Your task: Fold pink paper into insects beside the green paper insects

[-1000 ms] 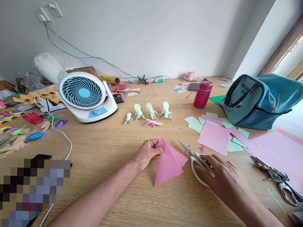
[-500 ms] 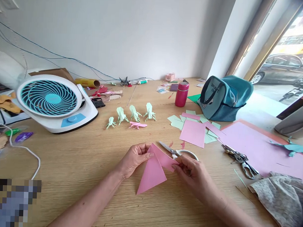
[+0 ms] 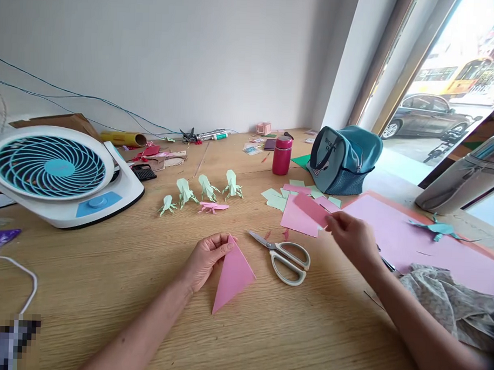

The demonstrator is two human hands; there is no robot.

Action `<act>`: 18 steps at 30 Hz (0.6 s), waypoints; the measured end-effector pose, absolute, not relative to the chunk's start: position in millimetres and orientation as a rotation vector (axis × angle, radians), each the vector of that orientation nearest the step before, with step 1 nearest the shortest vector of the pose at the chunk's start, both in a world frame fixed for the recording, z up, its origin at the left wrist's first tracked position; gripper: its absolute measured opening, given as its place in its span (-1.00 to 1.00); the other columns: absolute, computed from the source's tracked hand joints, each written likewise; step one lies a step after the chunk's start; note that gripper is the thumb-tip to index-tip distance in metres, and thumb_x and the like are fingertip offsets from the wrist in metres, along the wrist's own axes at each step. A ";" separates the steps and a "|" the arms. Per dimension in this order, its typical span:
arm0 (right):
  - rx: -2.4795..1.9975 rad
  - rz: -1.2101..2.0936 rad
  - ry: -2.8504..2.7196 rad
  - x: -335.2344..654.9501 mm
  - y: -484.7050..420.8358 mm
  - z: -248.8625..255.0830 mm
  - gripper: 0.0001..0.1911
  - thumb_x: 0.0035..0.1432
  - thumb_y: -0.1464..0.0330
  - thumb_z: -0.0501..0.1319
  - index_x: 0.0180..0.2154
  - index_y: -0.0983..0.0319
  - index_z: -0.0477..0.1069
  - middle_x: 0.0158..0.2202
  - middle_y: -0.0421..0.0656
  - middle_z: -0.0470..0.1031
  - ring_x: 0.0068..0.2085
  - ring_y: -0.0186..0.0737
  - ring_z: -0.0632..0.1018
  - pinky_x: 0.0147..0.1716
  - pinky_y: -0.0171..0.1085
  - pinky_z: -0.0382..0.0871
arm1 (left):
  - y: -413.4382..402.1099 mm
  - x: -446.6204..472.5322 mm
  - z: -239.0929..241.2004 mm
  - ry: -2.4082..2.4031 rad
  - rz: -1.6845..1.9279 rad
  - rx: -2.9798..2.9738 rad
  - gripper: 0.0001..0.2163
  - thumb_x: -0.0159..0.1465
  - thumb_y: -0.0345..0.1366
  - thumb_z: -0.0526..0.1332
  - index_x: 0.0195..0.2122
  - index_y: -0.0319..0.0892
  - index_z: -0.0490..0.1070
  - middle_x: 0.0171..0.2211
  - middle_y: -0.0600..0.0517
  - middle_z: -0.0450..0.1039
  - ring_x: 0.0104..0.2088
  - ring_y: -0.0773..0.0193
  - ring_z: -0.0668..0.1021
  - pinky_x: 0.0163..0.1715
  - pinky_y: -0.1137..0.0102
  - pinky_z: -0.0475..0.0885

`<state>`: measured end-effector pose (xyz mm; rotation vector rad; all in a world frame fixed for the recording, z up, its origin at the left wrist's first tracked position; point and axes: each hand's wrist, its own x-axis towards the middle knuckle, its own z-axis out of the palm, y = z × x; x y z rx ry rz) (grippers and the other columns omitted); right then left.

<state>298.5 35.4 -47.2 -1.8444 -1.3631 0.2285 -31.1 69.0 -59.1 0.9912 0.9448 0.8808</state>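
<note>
Triangle of pink paper [image 3: 232, 281] is gripped in the left hand [image 3: 206, 260] at the near middle of the table [image 3: 157, 311]. Thumb and fingers pinch its top corner, while its wide end slants down toward the near side; whether the lower corner touches the wood, I cannot tell.

To the right, the right hand [image 3: 352, 237] has its fingertips closed on the right end of a pink strip [image 3: 310, 210]. This strip reaches left over a pink sheet [image 3: 295, 222]; I cannot tell whether the two touch. Pale green papers [image 3: 274, 200] lie scattered just beyond the sheet.

Between the hands, a pair of scissors [image 3: 271, 246] rests on the table with its blades pointing far left and its pale handles toward the near right.

Farther off, left of the papers, four green paper figures [image 3: 232, 183] stand in a row, with a pink paper figure [image 3: 214, 207] on their near side. A fan [image 3: 61, 168] stands at the left, and a red bottle [image 3: 282, 158] and a blue bag [image 3: 340, 166] at the far right.
</note>
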 end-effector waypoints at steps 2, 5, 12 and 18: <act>-1.923 0.176 -1.283 318.2 38.9 -50.4 -0.71 0.14 0.21 0.12 -0.43 0.24 0.51 -0.51 -0.13 0.57 -0.61 -0.24 0.44 -0.53 -0.27 0.25 | 70.9 -32.3 -60.3 0.930 0.899 0.949 -0.70 -0.03 -0.19 0.50 -0.36 -0.22 0.52 -0.50 0.15 0.38 -0.50 0.47 0.35 -0.48 0.57 0.24; -1.994 0.135 -1.244 336.3 41.1 -54.6 -0.69 0.14 0.23 0.10 -0.43 0.23 0.54 -0.56 -0.13 0.57 -0.62 -0.19 0.48 -0.52 -0.24 0.31 | 72.4 -33.4 -61.8 0.904 0.915 0.918 -0.68 -0.06 -0.21 0.51 -0.34 -0.24 0.53 -0.50 0.14 0.39 -0.50 0.48 0.36 -0.49 0.57 0.25; -1.930 -0.053 -1.362 311.0 37.7 -55.0 -0.58 0.15 0.23 0.13 0.00 0.26 0.44 -0.16 0.07 0.55 -0.34 -0.04 0.52 -0.31 -0.10 0.34 | 69.2 -29.1 -62.2 0.886 0.981 0.876 -0.69 -0.07 -0.22 0.51 -0.42 -0.26 0.47 -0.51 0.15 0.37 -0.52 0.51 0.35 -0.51 0.59 0.24; -1.425 0.682 -1.802 202.1 2.1 -52.7 -0.66 0.27 0.13 0.09 -0.10 0.20 0.44 -0.38 -0.14 0.55 -0.44 -0.22 0.50 -0.46 -0.30 0.36 | 63.1 -22.3 -60.8 0.908 1.049 0.825 -0.66 -0.06 -0.16 0.49 -0.46 -0.22 0.38 -0.56 0.18 0.34 -0.55 0.48 0.37 -0.50 0.56 0.29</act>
